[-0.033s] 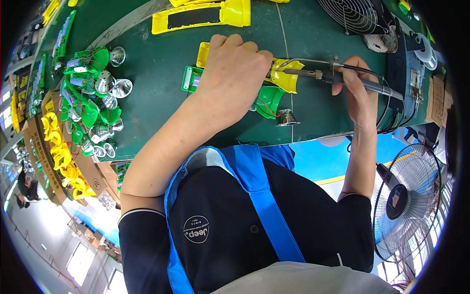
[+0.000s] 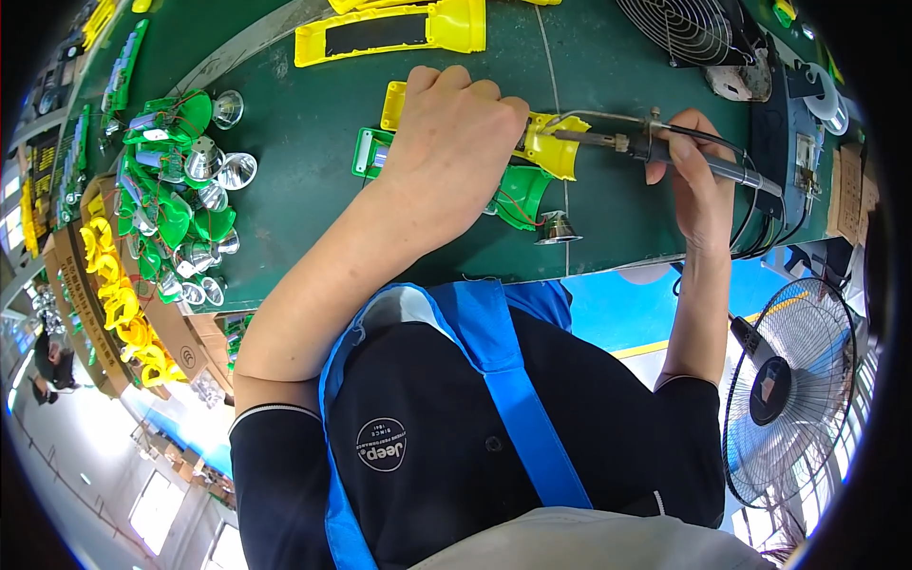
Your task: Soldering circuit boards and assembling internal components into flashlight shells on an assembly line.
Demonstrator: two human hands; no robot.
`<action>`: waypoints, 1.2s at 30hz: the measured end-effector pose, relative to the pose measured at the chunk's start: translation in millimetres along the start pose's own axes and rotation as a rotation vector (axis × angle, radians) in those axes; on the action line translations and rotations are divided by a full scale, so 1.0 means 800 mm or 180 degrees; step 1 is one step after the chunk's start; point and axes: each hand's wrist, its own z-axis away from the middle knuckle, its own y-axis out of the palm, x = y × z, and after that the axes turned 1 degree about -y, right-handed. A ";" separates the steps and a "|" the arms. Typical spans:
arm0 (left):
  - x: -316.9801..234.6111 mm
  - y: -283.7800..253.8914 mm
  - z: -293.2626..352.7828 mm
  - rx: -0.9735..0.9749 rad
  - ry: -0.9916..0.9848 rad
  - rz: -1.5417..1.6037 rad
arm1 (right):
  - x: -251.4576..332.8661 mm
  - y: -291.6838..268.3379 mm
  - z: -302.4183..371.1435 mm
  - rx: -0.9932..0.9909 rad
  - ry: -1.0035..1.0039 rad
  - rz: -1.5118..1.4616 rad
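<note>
My left hand [image 2: 458, 157] is closed over a yellow flashlight housing half [image 2: 560, 152], its fingertips hidden beneath the palm. A green housing half [image 2: 524, 193] lies under and in front of that hand. Thin red wires run from it to a small silver reflector [image 2: 556, 227]. My right hand [image 2: 698, 171] grips a soldering iron [image 2: 655, 149] fitted with a thin curved metal feed tube [image 2: 608, 116]. The iron's tip points left over the yellow half, close to my left fingers. Whether it touches anything cannot be made out.
Green housing halves with reflectors [image 2: 180, 185] are heaped at the left. Another yellow half [image 2: 394, 33] lies at the back. A small fan [image 2: 679, 28] and a solder spool [image 2: 828, 104] stand far right. A box of yellow rings [image 2: 123, 304] and a floor fan [image 2: 784, 389] flank the table.
The soldering iron and my right hand have shifted very slightly to the right. My left hand and the housing halves look unmoved.
</note>
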 end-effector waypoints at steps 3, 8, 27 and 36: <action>-0.001 0.000 -0.001 -0.0016 0.0008 0.0002 | -0.004 0.001 0.003 -0.0187 -0.0113 -0.0142; -0.001 0.002 -0.001 -0.0070 0.0045 -0.0025 | -0.011 0.008 0.014 -0.0537 -0.0330 -0.0598; 0.079 -0.029 0.130 -0.0137 0.0808 0.0322 | -0.027 0.044 0.026 -0.0797 -0.0748 -0.1457; 0.055 -0.002 0.077 -0.1403 0.0966 0.1377 | -0.027 0.053 0.040 -0.0928 -0.0705 -0.1180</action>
